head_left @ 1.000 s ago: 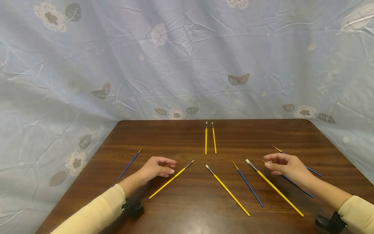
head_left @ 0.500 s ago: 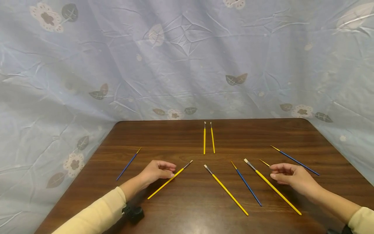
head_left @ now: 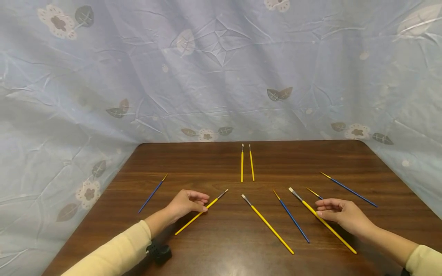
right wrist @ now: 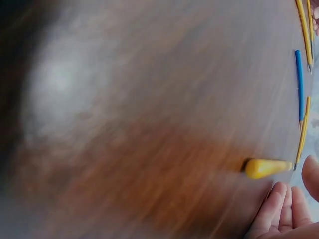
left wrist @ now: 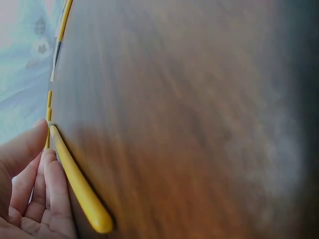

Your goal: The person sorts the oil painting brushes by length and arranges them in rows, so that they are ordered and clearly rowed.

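Note:
My left hand (head_left: 188, 205) is low over the table beside a yellow-handled paintbrush (head_left: 195, 221). Its thumb tip overlaps the handle, while the left wrist view shows a gap between thumb and fingers (left wrist: 59, 196). On the right, my other hand (head_left: 345, 216) hovers at a wider flat yellow paintbrush (head_left: 333, 230), thumb over the handle in the head view. Thumb and fingers (right wrist: 271, 211) stand apart there, with the yellow handle (right wrist: 264, 168) beyond them. Behind that hand pokes out the gold tip of a blue paintbrush (head_left: 313, 192), its handle mostly hidden.
Between the hands lie another yellow paintbrush (head_left: 271, 228) and a blue one (head_left: 293, 220). Two yellow brushes (head_left: 242, 165) lie side by side at the back of the brown table (head_left: 193, 157). Single blue brushes lie far left (head_left: 150, 196) and far right (head_left: 352, 190). A patterned cloth (head_left: 221, 96) hangs behind.
My right hand has moved back toward me from the blue brushes, then left over the wide yellow brush. My left hand has lowered slightly toward its yellow brush.

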Motion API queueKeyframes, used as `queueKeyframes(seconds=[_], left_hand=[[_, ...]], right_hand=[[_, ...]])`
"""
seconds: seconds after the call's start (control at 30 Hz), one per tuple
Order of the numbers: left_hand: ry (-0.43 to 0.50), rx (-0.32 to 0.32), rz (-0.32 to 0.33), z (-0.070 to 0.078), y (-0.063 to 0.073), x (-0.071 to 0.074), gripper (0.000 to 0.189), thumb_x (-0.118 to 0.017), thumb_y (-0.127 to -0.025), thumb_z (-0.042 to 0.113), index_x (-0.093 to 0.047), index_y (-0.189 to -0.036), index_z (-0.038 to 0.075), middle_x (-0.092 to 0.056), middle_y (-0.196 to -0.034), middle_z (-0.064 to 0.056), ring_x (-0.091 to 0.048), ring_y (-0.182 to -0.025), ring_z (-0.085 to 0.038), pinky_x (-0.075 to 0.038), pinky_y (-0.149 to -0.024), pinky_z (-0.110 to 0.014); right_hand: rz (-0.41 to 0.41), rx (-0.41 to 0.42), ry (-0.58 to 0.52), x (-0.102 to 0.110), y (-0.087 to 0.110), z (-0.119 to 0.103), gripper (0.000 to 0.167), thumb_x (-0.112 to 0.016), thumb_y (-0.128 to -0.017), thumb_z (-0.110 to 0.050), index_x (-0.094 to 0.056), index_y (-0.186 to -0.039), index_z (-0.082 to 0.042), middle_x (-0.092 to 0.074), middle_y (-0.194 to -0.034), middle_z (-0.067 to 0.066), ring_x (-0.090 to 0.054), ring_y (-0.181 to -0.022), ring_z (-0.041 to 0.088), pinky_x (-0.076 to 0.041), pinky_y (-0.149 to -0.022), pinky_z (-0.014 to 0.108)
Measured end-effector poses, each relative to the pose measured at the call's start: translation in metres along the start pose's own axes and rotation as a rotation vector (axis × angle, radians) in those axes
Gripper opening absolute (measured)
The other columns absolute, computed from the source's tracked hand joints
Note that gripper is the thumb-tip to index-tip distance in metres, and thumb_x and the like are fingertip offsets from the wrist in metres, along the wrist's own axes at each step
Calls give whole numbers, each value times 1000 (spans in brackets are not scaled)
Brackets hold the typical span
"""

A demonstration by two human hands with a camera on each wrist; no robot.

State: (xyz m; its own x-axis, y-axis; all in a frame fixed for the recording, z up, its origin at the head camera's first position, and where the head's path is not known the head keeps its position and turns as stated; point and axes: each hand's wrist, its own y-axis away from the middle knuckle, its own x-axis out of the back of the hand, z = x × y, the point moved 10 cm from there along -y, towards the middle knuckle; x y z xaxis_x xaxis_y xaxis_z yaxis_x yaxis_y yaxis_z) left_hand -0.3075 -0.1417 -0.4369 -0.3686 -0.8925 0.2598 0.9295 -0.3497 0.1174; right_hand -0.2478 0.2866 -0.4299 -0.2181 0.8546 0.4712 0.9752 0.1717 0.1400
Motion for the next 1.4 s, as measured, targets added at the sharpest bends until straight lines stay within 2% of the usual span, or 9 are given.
queueKeyframes(seconds=[0.17, 0.4, 0.5, 0.57, 0.67, 0.73, 1.0, 1.23, 1.4], left_hand=[[-49, -18, 30, 2, 0, -2, 40, -82, -72, -2, -69, -109, -9, -70, -100, -13, -64, -86, -19, -57, -75, -23], [-134, -35, 86, 4, 0, -3, 38, -84, -69, -4, -72, -105, -5, -70, -94, -9, -60, -79, -15, -54, -66, -19], [-165, -55, 101, 17, 4, -7, 37, -83, -69, -7, -71, -104, -8, -70, -94, -14, -60, -78, -17, -53, -65, -19], [-187, -66, 112, 20, 5, -7, 37, -83, -69, -7, -71, -103, -8, -71, -93, -13, -61, -78, -17, -53, -65, -19], [-227, -63, 126, 21, 5, -8, 36, -85, -68, -5, -73, -102, -4, -71, -90, -9, -62, -77, -16, -54, -65, -20], [-242, -66, 130, 12, 1, -6, 36, -86, -66, -2, -74, -101, -1, -71, -88, -4, -61, -76, -14, -54, -65, -21], [-236, -73, 139, 13, 3, -8, 34, -85, -66, -4, -74, -98, -2, -71, -84, -4, -61, -73, -13, -54, -63, -20], [-213, -53, 147, 8, 0, -5, 32, -85, -67, -3, -75, -97, -1, -70, -83, -4, -62, -74, -14, -54, -63, -20], [-219, -58, 156, 7, -1, -3, 30, -85, -67, -2, -76, -96, 0, -71, -82, -3, -63, -74, -13, -53, -62, -20]], right_hand=[[26, -24, 26, -1, -1, 3, 50, -72, -90, -24, -58, -126, 8, -67, -110, 12, -64, -93, 15, -56, -76, 24], [52, -9, 35, -3, 0, -1, 51, -75, -87, -23, -59, -123, 9, -68, -105, 10, -64, -90, 16, -56, -74, 23], [72, -18, 21, -2, -1, 0, 53, -78, -84, -23, -60, -122, 9, -68, -103, 9, -64, -88, 15, -57, -73, 23], [87, -17, 31, -2, -1, 0, 53, -79, -82, -24, -61, -121, 8, -68, -102, 8, -64, -87, 14, -56, -72, 22], [98, -13, 41, -2, -1, -1, 54, -81, -81, -24, -62, -119, 8, -68, -100, 8, -63, -86, 15, -56, -71, 22], [102, -15, 48, -3, 0, -2, 53, -81, -80, -24, -62, -119, 7, -68, -98, 7, -63, -86, 16, -56, -70, 22], [124, -21, 51, -3, 2, -1, 49, -82, -79, -23, -64, -116, 6, -68, -94, 6, -63, -83, 17, -56, -68, 23], [145, 5, 108, -1, 2, -2, 47, -81, -80, -24, -66, -114, 5, -70, -93, 5, -64, -81, 14, -55, -66, 23], [147, -12, 81, -2, 2, -1, 47, -81, -80, -24, -66, -114, 5, -70, -94, 6, -65, -83, 15, -55, -67, 24]])
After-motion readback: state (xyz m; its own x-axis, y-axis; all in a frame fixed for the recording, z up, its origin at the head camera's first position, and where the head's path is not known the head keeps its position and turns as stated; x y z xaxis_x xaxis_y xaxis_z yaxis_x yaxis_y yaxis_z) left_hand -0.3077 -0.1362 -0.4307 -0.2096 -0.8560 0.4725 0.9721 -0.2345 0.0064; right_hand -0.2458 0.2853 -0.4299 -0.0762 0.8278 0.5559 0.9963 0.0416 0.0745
